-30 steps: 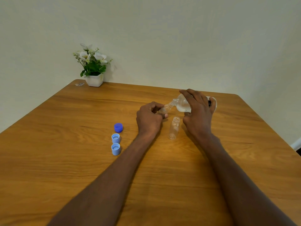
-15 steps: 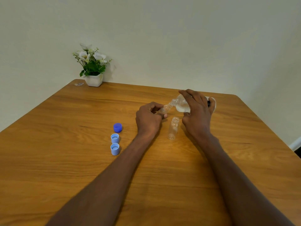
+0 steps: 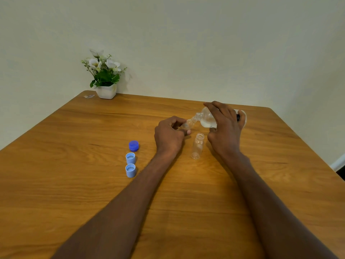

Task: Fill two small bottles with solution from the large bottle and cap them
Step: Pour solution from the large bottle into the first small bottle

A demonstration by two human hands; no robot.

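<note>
My right hand [image 3: 225, 129] grips the large clear bottle [image 3: 207, 119], tipped to the left with its neck down; white liquid lies in its body. My left hand [image 3: 169, 136] pinches a small clear bottle [image 3: 187, 125], tilted so its mouth meets the large bottle's neck. A second small clear bottle [image 3: 197, 146] stands upright and uncapped on the table between my two hands. Left of my left wrist lie a dark blue cap [image 3: 133, 146] and two light blue caps [image 3: 130, 157] [image 3: 130, 170], the light ones with their open side up.
The wooden table [image 3: 74, 184] has its far edge against a pale wall. A white pot with white flowers [image 3: 106, 79] stands at the far left corner, with a small scrap [image 3: 89, 96] beside it.
</note>
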